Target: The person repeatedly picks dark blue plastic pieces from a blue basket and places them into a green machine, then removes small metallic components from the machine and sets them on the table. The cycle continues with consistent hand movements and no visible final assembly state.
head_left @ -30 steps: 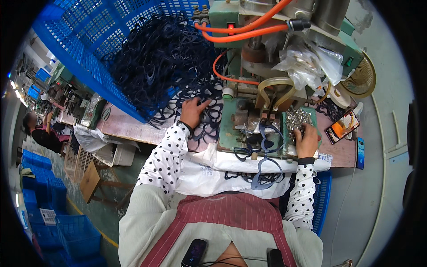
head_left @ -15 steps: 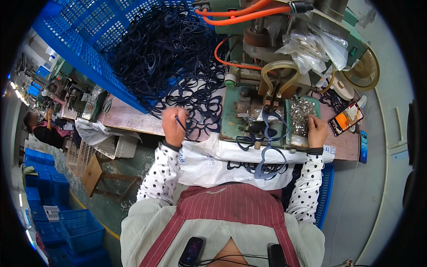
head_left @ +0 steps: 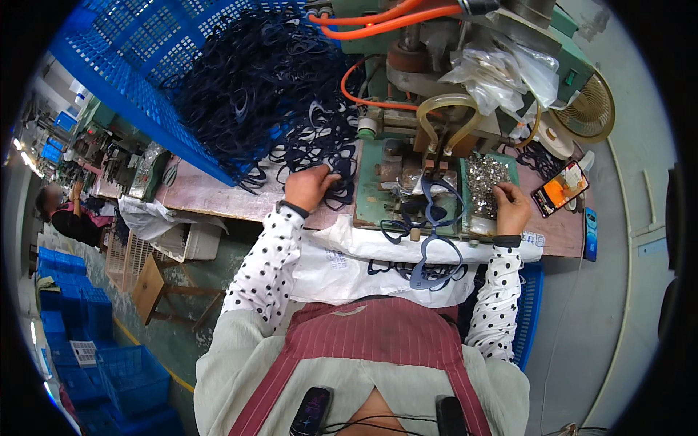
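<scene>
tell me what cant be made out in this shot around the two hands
- Head view: the left hand rests on dark blue frames; its curled fingers hide any grip.
- Right hand at the tray of small silver parts: the parts are too small to identify, fingertips hidden.
- Blue crate: cut off by the fisheye rim.

Bare pink bench top (head_left: 218,192) lies open left of left hand (head_left: 309,185). Blue crate (head_left: 131,94) and dark strap heap (head_left: 269,80) block beyond. Green machine (head_left: 422,145) walls off the middle.

Dark navy elastic loops (head_left: 254,80) fill a blue crate (head_left: 109,80). Machine base (head_left: 374,196): green. Hoses (head_left: 378,22): orange. Desk (head_left: 211,196): pinkish brown. Sleeves (head_left: 265,261): white with black dots. Apron (head_left: 363,349): red, pinstriped.
</scene>
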The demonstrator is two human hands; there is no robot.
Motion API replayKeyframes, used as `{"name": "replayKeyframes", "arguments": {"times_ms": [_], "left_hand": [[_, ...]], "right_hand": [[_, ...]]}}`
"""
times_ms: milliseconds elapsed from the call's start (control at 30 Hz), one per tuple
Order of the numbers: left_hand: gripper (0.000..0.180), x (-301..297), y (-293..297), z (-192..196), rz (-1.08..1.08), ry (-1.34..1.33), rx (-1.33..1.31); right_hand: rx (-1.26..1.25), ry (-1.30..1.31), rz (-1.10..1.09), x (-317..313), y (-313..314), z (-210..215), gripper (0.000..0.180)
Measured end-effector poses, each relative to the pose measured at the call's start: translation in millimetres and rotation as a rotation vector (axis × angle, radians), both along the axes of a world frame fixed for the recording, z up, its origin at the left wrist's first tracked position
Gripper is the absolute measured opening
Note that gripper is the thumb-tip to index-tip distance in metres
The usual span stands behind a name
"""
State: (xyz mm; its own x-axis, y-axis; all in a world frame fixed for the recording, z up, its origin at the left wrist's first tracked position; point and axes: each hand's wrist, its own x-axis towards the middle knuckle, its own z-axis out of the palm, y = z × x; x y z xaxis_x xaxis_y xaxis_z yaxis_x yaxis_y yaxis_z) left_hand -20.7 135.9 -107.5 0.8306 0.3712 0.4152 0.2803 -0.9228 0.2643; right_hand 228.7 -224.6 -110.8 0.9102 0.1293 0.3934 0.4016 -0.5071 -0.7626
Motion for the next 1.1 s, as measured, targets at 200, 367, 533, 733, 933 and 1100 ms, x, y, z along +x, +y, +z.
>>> {"name": "replayKeyframes", "arguments": {"times_ms": [200, 367, 533, 733, 933, 1100], "left_hand": [[0.013, -3.1, -55.1, 79.8, 0.007, -0.34, -0.418], [0.015, 8.6, -100.2, 134.6, -0.365, -0.555, -0.139], [0.012, 27.7, -122.2, 152.2, -0.27, -0.678, -0.421], [0.011, 44.6, -117.6, 163.4, -0.296, -0.758, -0.799], [0.021, 24.7, -128.5, 133.6, -0.666, -0.647, 0.003], [0.029, 33.2, -156.1, 96.5, -0.974, -0.514, 0.011]], "right_hand": [[0.2, 0.064, 0.233, -42.8, 33.9, 52.6, 0.016], [0.331, 0.115, 0.501, -84.1, 64.0, 104.2, 0.017], [0.358, 0.075, 0.45, -101.1, 86.0, 106.8, 0.021], [0.53, 0.319, 0.501, -107.6, 97.4, 112.9, 0.049], [0.548, 0.243, 0.449, -109.5, 96.7, 103.7, 0.049], [0.337, -0.002, 0.264, -56.2, 63.0, 76.8, 0.042]]}}
